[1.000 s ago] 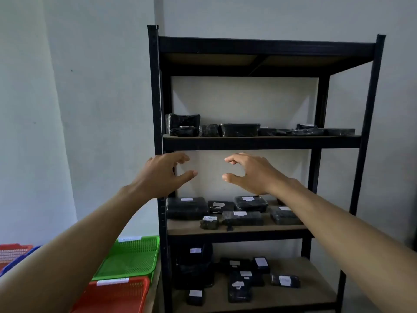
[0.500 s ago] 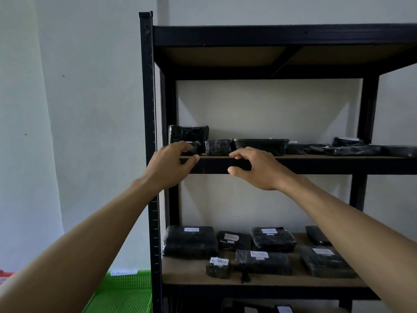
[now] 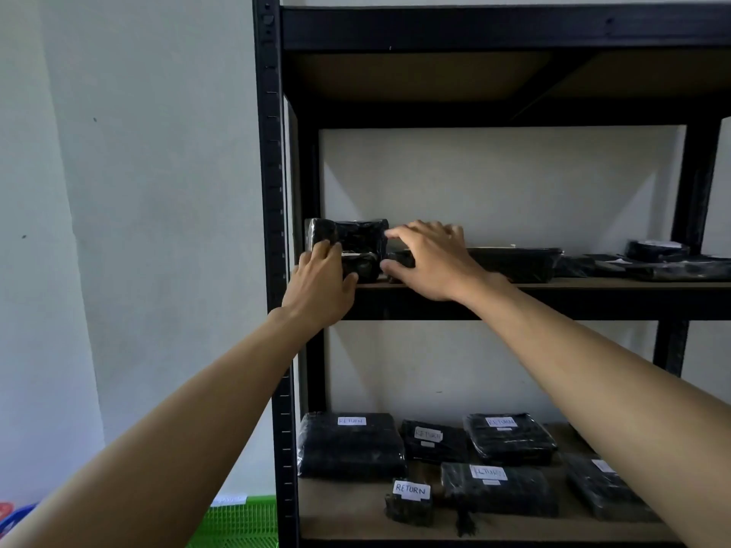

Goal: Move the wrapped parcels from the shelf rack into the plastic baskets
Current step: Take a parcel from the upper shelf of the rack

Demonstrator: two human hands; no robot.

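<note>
Black wrapped parcels lie along the upper shelf [image 3: 573, 300] of the black rack. My left hand [image 3: 318, 280] grips a small black parcel [image 3: 362, 267] at the shelf's left end, fingers over its top and thumb under its front. A taller black parcel [image 3: 348, 231] stands just behind it. My right hand [image 3: 433, 261] closes over the neighbouring small black parcel [image 3: 401, 258], thumb in front and fingers across the top; most of that parcel is hidden. A green plastic basket [image 3: 241, 524] shows at the bottom left.
Flat black parcels [image 3: 518, 263] fill the rest of the upper shelf to the right. The shelf below holds several black parcels labelled RETURN [image 3: 350, 444]. The rack's front post [image 3: 271, 191] stands left of my left hand. Red and blue basket edges [image 3: 10, 518] peek in at the lower-left corner.
Both hands have risen from the shelf's front edge onto the parcels at its left end. The view has moved closer to the rack.
</note>
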